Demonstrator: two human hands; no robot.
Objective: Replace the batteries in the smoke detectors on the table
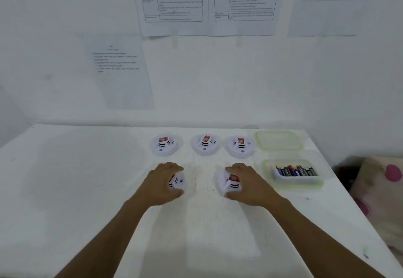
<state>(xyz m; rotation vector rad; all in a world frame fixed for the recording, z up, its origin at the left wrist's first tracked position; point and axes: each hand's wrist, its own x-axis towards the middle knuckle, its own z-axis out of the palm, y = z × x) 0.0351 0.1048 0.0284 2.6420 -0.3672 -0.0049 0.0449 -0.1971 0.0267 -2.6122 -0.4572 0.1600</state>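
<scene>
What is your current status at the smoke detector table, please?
Left hand gripping near-left detector; right hand gripping near-right detector. Three detectors untouched behind. Battery tray right, nothing blocking.

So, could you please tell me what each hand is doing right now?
Left hand: closed around the near-left detector.
Right hand: closed around the near-right detector.

We see white smoke detectors (205,144) with black slots and red-and-white labels on a white counter (87,179). Right of them, a clear, green-tinged tub (294,174) holds batteries (295,170) — blue, black, red, yellow. Beyond the tub — pink-spotted cream fabric (383,182).
</scene>
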